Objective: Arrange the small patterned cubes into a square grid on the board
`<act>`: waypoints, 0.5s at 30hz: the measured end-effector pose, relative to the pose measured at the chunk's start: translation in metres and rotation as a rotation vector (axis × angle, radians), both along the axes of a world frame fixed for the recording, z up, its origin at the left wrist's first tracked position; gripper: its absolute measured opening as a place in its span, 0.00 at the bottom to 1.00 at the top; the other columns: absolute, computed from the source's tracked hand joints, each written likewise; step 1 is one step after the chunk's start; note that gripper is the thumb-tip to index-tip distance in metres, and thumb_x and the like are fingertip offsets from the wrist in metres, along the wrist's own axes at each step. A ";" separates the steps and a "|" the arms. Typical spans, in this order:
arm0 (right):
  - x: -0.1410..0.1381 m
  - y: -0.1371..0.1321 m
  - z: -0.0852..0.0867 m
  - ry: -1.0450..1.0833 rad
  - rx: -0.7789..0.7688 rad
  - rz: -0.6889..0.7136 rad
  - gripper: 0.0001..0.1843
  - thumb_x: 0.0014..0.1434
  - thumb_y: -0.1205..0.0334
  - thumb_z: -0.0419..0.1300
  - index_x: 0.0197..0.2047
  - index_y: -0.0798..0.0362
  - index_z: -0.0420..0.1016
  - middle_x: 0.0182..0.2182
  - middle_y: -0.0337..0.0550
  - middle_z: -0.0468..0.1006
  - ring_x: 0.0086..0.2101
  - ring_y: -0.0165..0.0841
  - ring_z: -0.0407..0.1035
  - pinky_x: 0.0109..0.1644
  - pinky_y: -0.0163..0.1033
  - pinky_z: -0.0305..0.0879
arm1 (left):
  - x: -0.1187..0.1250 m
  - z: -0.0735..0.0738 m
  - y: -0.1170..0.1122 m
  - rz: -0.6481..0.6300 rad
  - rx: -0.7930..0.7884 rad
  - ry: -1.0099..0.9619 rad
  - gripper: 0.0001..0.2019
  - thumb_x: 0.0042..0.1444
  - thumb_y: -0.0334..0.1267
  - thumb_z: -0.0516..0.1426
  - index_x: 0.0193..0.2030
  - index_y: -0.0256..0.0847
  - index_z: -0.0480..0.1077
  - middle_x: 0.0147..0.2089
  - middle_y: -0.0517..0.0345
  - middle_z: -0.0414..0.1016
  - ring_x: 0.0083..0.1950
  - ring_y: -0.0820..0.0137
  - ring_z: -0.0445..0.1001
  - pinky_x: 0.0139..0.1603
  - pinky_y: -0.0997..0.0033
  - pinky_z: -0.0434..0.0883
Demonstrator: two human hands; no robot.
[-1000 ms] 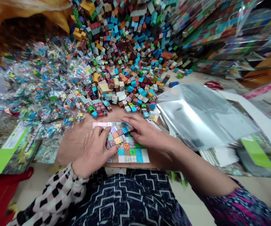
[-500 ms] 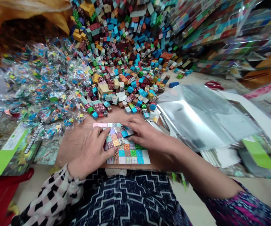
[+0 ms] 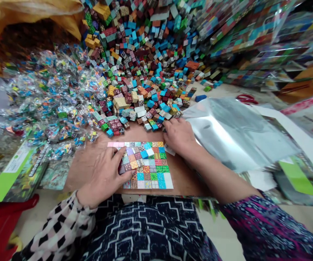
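My left hand (image 3: 104,170) lies over the left side of a patterned sheet (image 3: 156,177) printed with colourful squares. Its thumb and fingers are spread apart, touching small square blocks (image 3: 134,158) that sit slightly askew on the sheet's upper left part. At the near edge of a big heap of coloured blocks (image 3: 145,94) is my right hand (image 3: 180,137), its fingers curled down and closed. Its fingertips are hidden, so what they grip cannot be made out. A pale slip (image 3: 170,149) shows just under that hand. Beneath the sheet is a brown board (image 3: 86,161).
Many small clear bags of coloured pieces (image 3: 55,90) pile up at the left, above a green-edged printed packet (image 3: 17,170). To the right lie clear plastic sleeves (image 3: 235,134) and red-handled scissors (image 3: 246,99). Filled clear packs (image 3: 254,40) are stacked at the back right.
My right hand has moved from the blocks on the sheet, away and to the right, to the heap's near edge. The sheet's right side now shows. My left hand has stayed in place.
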State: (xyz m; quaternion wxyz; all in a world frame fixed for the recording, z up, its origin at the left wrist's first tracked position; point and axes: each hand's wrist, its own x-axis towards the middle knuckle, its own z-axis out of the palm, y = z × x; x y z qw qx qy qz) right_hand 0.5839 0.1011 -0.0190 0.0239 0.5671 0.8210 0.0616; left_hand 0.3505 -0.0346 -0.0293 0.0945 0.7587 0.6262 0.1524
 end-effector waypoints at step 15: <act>0.014 -0.063 0.028 0.532 -0.204 0.563 0.15 0.63 0.69 0.54 0.52 0.55 0.72 0.44 0.50 0.78 0.46 0.40 0.71 0.49 0.45 0.66 | -0.002 0.000 -0.002 -0.017 0.000 -0.011 0.30 0.57 0.51 0.59 0.63 0.36 0.66 0.51 0.44 0.69 0.51 0.52 0.70 0.49 0.48 0.72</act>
